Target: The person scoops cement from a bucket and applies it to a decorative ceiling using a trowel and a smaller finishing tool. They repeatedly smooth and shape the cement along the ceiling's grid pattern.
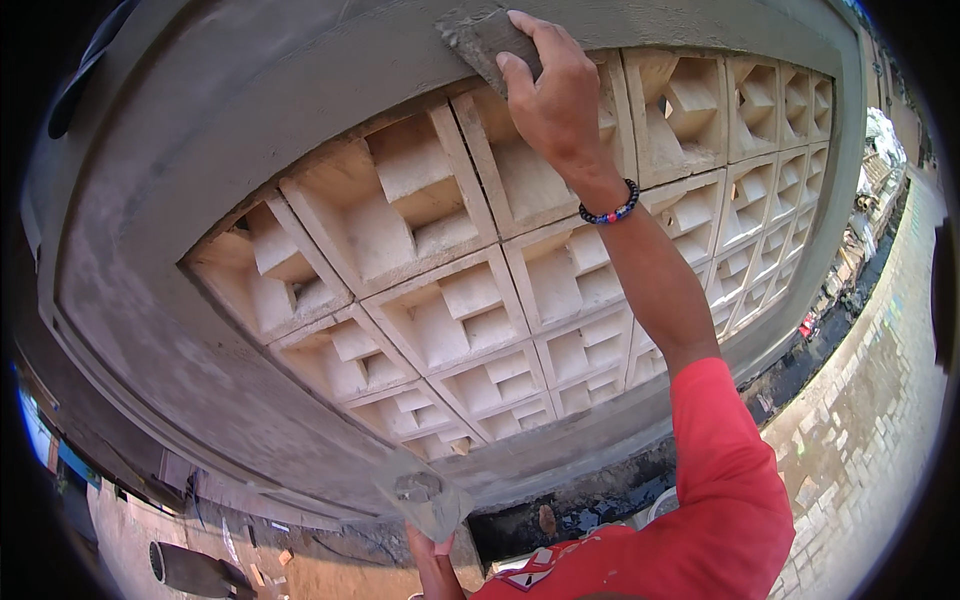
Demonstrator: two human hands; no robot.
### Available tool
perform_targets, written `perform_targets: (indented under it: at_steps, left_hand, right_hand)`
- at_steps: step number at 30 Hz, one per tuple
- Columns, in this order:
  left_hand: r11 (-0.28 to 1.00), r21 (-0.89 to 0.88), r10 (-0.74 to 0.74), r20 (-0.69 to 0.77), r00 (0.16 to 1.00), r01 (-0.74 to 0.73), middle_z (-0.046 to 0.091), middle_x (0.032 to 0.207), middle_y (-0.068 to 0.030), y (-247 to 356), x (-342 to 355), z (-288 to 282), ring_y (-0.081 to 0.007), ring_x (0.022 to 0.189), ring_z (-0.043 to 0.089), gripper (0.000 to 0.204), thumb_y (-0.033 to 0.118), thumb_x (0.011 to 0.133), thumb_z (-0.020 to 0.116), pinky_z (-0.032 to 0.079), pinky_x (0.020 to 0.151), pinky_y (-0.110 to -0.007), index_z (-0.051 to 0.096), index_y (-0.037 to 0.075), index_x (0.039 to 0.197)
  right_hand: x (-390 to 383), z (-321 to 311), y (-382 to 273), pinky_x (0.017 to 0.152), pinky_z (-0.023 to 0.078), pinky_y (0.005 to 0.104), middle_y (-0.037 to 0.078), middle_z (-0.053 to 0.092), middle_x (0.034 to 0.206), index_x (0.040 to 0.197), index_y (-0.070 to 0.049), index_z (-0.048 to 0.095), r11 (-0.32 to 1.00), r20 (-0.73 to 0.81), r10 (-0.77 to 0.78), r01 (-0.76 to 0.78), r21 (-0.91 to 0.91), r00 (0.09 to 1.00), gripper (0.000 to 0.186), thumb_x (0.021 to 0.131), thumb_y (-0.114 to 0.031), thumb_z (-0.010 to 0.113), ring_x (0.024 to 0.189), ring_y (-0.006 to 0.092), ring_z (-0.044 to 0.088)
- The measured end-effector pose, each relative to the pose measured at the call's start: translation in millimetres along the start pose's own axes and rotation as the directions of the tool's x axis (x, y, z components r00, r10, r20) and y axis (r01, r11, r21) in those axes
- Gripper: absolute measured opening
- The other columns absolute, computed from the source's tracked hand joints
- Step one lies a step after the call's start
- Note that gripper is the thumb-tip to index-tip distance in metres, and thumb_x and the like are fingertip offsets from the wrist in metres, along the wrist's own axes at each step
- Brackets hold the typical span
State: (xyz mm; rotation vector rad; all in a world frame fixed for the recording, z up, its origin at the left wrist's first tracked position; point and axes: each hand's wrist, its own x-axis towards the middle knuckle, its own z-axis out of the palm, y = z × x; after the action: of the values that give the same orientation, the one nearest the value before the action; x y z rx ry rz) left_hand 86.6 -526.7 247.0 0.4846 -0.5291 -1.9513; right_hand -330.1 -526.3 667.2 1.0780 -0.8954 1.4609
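"What takes up most of the view?"
"A grey plastered frame (200, 130), and inside it rows of pale hollow blocks (400, 165)."
"And the person's things?"
"Low down, the mortar board (452, 508) sits above the left hand (428, 552); how those fingers close I can't tell. The flat tool (484, 42) is up against the frame's top band, overlapping the blocks' upper edge."
"Which hand is nearer to it?"
"The right hand (555, 90), pinching its right side between thumb and fingers. The tool extends leftward from them, well apart from the board. Its long axis is unclear, being partly covered."
"How does it look?"
"Thin, straight-edged, dark grey, with wet mortar smeared at its upper left."
"Anything smaller?"
"A dark beaded bracelet (612, 212) on the right wrist."
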Motion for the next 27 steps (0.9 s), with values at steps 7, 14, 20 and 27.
perform_targets:
  at_steps: [7, 14, 20, 27]
  left_hand:
    - [0.995, -0.084, -0.042, 0.034, 0.999, 0.045, 0.059, 0.114, -0.008, -1, -11, 21, -0.0281, 0.107, 0.053, 0.033, 0.025, 0.084, 0.052, 0.035, 0.098, -0.047, 0.057, 0.007, 0.112]
    - [0.998, -0.053, -0.021, 0.031, 0.999, 0.023, 0.059, 0.113, -0.0086, 4, -12, 9, -0.0274, 0.108, 0.053, 0.035, 0.025, 0.082, 0.056, 0.039, 0.095, -0.046, 0.056, 0.008, 0.112]
    - [0.999, -0.039, -0.003, 0.029, 1.0, 0.004, 0.058, 0.113, -0.011, 2, -5, 6, -0.0292, 0.103, 0.056, 0.04, 0.021, 0.081, 0.058, 0.042, 0.093, -0.047, 0.051, 0.006, 0.117]
    - [0.993, -0.121, -0.004, 0.042, 0.999, 0.01, 0.056, 0.117, -0.0132, 16, -18, -19, -0.0304, 0.105, 0.055, 0.042, 0.024, 0.082, 0.058, 0.043, 0.093, -0.048, 0.049, 0.005, 0.119]
  right_hand:
    - [-8, -28, -6, 0.073, 0.046, 0.0374, 0.014, 0.06, 0.09, 0.106, -0.002, 0.058, 0.994, 0.0, -0.032, 0.032, 0.106, 0.999, 0.031, 0.076, -0.007, 0.06, 0.082, 0.0305, 0.056]
    - [60, -131, 193, 0.069, 0.048, 0.0289, 0.01, 0.066, 0.085, 0.106, -0.001, 0.06, 0.912, -0.373, 0.345, -0.401, -0.084, 0.862, 0.035, 0.075, -0.016, 0.066, 0.071, 0.0159, 0.061]
    - [42, -74, 94, 0.071, 0.049, 0.0274, 0.01, 0.066, 0.087, 0.109, -0.001, 0.059, 0.904, -0.181, 0.339, -0.372, -0.208, 0.923, 0.037, 0.076, -0.017, 0.066, 0.074, 0.0157, 0.062]
    - [1, 44, -41, 0.073, 0.05, 0.034, 0.016, 0.063, 0.095, 0.109, 0.001, 0.056, 0.994, -0.048, 0.106, -0.106, 0.014, 0.993, 0.036, 0.077, -0.013, 0.062, 0.085, 0.0259, 0.063]
